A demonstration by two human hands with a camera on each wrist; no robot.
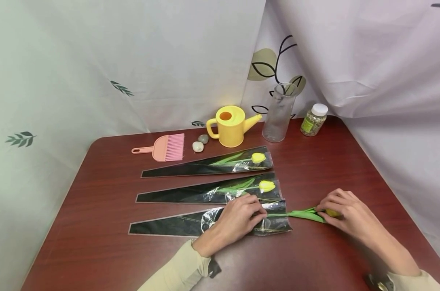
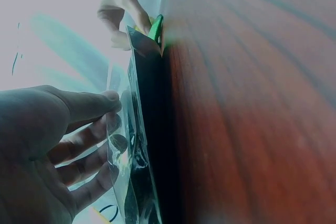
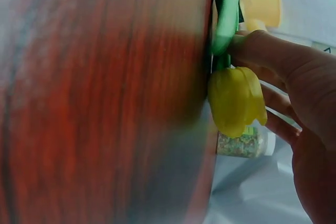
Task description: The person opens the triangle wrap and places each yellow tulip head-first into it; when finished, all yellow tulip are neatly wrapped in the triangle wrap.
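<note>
A yellow tulip (image 3: pixel 233 100) with green leaves (image 1: pixel 305 215) lies at the right, its stem partly inside the nearest flower sleeve (image 1: pixel 169 224), which is clear in front and black behind. My right hand (image 1: pixel 345 210) pinches the tulip's stem just below the bloom; in the head view the fingers cover much of that bloom. My left hand (image 1: pixel 238 214) lies over the sleeve toward its wide end. Its thumb and fingertips hold the clear film (image 2: pixel 118 161), seen close in the left wrist view. Farther back, two more sleeves (image 1: pixel 180 196) (image 1: pixel 191 167) each contain a yellow tulip.
Along the back stand a yellow watering can (image 1: pixel 231 131), a clear glass vase (image 1: pixel 277 117) and a white-lidded jar (image 1: pixel 313 120) of small pieces. A pink brush with dustpan (image 1: pixel 161 148) and two stones (image 1: pixel 198 146) lie left of them. Pale curtains (image 1: pixel 169 60) hang around the table.
</note>
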